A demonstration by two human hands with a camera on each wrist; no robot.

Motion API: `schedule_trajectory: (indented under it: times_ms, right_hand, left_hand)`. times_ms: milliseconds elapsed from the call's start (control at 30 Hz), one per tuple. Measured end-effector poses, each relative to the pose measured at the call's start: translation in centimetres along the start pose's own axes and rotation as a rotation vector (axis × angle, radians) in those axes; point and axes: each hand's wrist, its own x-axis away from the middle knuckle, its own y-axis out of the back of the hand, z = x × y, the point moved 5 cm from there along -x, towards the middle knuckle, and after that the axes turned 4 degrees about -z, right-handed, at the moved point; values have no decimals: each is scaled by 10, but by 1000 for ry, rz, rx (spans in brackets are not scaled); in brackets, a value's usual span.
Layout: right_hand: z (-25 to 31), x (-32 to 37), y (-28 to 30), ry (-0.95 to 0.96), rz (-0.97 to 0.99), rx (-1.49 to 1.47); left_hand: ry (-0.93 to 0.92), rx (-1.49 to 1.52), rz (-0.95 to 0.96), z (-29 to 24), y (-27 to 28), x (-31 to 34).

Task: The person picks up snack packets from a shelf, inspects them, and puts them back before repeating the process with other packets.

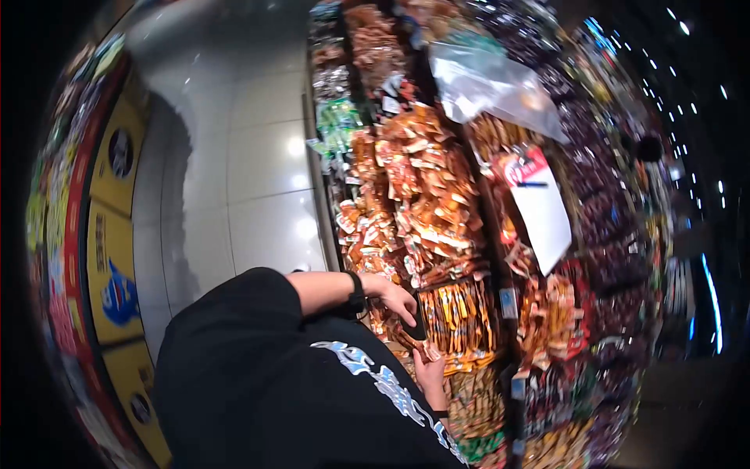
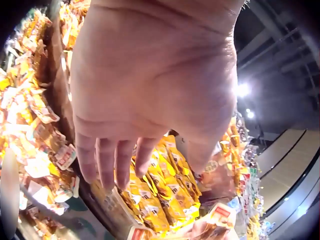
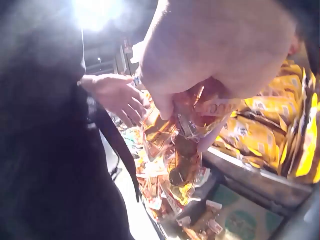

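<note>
My left hand [image 1: 397, 299], with a dark band at its wrist, hovers over the snack bins. In the left wrist view its palm [image 2: 150, 75] fills the top, and its loosely straight fingers hold nothing. Close below it, my right hand [image 1: 430, 374] pinches a small snack packet [image 3: 190, 117] with shiny see-through orange-brown wrapping and pale printing. The packet's pale end [image 2: 220, 215] shows at the bottom of the left wrist view. Loose orange-brown packets [image 3: 155, 187] lie under the right hand. Beside both hands, yellow packets [image 2: 165, 195] stand in tight rows.
Long bins of wrapped snacks [image 1: 430, 195] run away ahead, split by dark dividers. A white price sign [image 1: 543, 219] and a clear plastic bag [image 1: 492, 86] sit over them. Left of the bins is a tiled aisle [image 1: 266, 172], with yellow-fronted shelving [image 1: 113, 258] across it.
</note>
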Motion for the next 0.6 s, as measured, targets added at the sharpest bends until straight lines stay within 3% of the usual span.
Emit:
schedule_trajectory:
  times_ms: [67,100,133,200,233,333,600]
  right_hand:
    - [25,-3,8,8,-26,-185]
    - [24,-8,13,104,-15,-77]
    - [41,-8,18,102,-28,-108]
    - [48,-12,24,136,-34,-110]
    - [62,-14,28,243,16,-7]
    - [47,-18,37,324,29,24]
    - [46,-11,40,274,11,71]
  left_hand:
    - [20,3,221,-50,-4,16]
    - [133,44,367,-50,-13,9]
    - [52,-21,335,-50,-19,-2]
    - [-14,53,454,-59,-31,-6]
    - [-68,-38,379,-105,-10,37]
    - [-51,383,545,-59,-52,-16]
    - [-59,507,623,-59,-66,-20]
